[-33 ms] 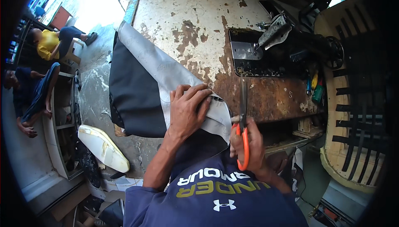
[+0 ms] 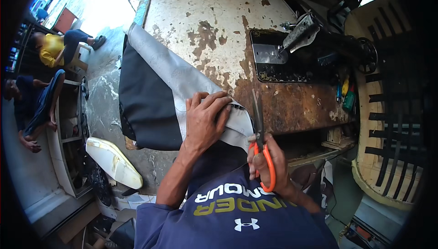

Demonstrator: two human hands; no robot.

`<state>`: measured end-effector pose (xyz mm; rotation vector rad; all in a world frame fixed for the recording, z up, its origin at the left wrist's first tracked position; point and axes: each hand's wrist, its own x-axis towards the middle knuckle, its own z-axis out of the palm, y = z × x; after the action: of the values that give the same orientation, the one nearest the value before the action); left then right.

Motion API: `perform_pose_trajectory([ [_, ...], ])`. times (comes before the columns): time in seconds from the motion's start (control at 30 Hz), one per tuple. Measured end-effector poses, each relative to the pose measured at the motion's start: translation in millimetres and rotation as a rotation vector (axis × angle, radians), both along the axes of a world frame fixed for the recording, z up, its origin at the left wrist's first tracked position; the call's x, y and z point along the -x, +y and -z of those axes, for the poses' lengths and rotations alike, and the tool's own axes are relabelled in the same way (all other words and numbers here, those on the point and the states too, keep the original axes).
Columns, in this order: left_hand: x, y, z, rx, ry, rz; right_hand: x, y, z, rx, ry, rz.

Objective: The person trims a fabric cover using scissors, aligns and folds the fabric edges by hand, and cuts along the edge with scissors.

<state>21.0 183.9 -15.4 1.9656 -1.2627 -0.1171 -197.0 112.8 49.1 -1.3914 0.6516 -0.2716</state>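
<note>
My left hand (image 2: 203,121) presses on a grey patterned fabric (image 2: 169,75), its fingers curled over the fold near the lower right end. Beneath and left of this strip lies black fabric (image 2: 143,107) on the worktable, reaching to its left side. My right hand (image 2: 269,162) grips orange-handled scissors (image 2: 267,167) just right of the grey fabric's edge, with the long dark blades pointing up and away from me.
A black sewing machine (image 2: 310,36) occupies the table's (image 2: 205,7) right side, beside screwdrivers (image 2: 349,100). A wooden frame with black straps (image 2: 374,157) stands right. Two people (image 2: 48,48) (image 2: 27,107) are at left, near a pale foam-like piece (image 2: 114,160) low beside the table.
My right hand and the scissors have shifted slightly left toward the fabric's edge, and the blades have tilted, tips leftward. My left hand is nearly unmoved on the fabric.
</note>
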Motion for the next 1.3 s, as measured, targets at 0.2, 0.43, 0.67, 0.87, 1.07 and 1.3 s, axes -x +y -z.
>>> perform_pose_trajectory([
  [0.2, -0.8, -1.1, 3.1, 0.022, -0.037, 0.013, -0.6, 15.4, 3.0, -0.110, 0.373, -0.130],
  [0.43, 1.1, 2.2, 1.8, 0.030, -0.029, 0.013, -9.2, 13.3, 14.6, -0.048, 0.322, -0.064],
  [0.67, -1.8, 0.0, 0.1, 0.017, -0.050, 0.068, -15.4, 11.6, 8.7, -0.010, 0.325, -0.130],
  [0.87, 4.1, -8.7, 8.9, 0.007, -0.079, 0.057, -29.1, 15.1, 22.3, 0.014, 0.265, -0.006],
  [1.07, 12.1, -9.2, 4.3, 0.005, -0.047, 0.042, -33.9, 13.0, 37.5, 0.418, 0.292, 0.082],
  [1.3, 11.5, -13.4, -12.1, -0.034, 0.099, 0.023, 2.1, 15.8, 9.9, -0.151, 0.247, -0.020],
])
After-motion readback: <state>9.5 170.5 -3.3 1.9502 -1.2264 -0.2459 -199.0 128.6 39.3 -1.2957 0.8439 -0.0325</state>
